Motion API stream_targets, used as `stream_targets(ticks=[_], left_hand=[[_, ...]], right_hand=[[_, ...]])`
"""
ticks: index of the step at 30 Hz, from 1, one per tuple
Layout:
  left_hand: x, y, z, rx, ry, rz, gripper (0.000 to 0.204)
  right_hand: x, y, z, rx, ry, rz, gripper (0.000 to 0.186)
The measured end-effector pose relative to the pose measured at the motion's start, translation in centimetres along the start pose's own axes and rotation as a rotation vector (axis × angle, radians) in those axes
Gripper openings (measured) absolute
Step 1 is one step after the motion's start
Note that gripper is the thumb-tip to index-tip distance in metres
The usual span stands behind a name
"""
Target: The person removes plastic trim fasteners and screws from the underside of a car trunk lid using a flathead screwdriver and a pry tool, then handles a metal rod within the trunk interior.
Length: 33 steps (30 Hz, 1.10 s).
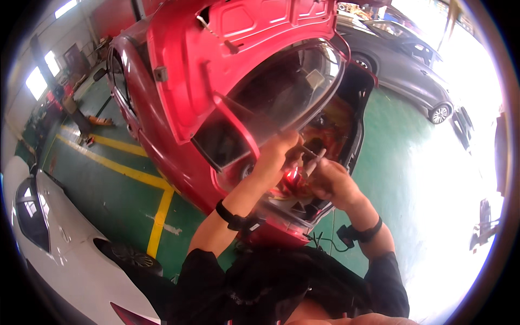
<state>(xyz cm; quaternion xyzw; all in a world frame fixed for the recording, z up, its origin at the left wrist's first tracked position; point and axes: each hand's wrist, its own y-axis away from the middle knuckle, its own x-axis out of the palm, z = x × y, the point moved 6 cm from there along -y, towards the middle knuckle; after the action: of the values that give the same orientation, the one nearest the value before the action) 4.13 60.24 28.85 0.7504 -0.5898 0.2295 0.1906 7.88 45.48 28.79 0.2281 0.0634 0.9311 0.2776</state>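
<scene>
In the head view my left hand (pixel 288 151) and my right hand (pixel 333 179) are raised close together over the open trunk (pixel 355 138) of a red car (pixel 165 165). The fingers of both are curled around a small, thin object between them, too blurred to name. Above them the trunk lid (pixel 244 27) is lifted, with the rear window (pixel 273 81) behind. Beneath my fingers the trunk's interior shows reddish and orange shapes, partly hidden by my hands. Black straps with small devices are on both forearms.
A white car (pixel 70 244) stands close at lower left, a grey car (pixel 406 73) at upper right. A lift post (pixel 70 103) rises at left beside yellow lines on the green floor (pixel 387 157). A black cable (pixel 341 249) hangs by my right forearm.
</scene>
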Motion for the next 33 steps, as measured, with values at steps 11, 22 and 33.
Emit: stream_targets(ticks=[11, 22, 33], left_hand=[[-1.6, 0.2, 0.3, -0.012, -0.029, -0.021, 0.032], [-0.8, -0.3, -0.3, -0.018, -0.013, -0.025, 0.033], [-1.1, -0.9, -0.3, -0.015, 0.051, 0.05, 0.032]], right_hand=[[4.6, 2.7, 4.9, -1.36, 1.523, -0.314, 0.042], [3.1, 2.3, 5.1, -1.262, 1.345, -0.413, 0.042], [5.9, 4.0, 3.4, -1.292, 1.095, -0.098, 0.033]])
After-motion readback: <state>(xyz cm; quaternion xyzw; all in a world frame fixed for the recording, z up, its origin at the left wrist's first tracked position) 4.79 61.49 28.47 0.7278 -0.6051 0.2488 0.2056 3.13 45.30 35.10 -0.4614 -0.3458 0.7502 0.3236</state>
